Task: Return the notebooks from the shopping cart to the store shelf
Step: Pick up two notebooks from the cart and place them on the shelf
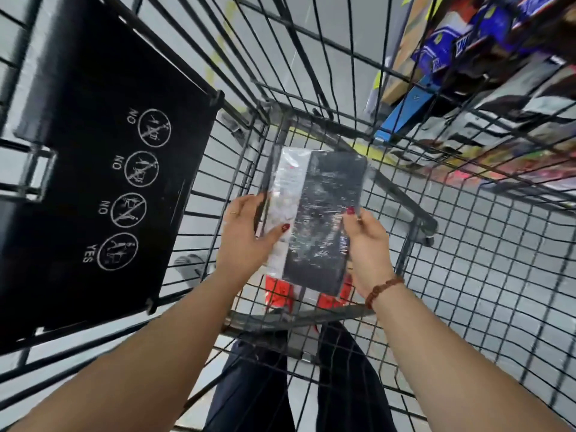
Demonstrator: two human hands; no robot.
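wrapped notebook (324,219) between both hands (246,241) (369,244)

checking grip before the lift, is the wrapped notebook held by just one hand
No, the left hand and the right hand both grip the wrapped notebook, one at each long edge.

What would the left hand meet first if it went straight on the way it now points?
The plastic-wrapped notebook, which the left hand grips together with the right hand. Past it, probably the shopping cart wire mesh, though depth is unclear.
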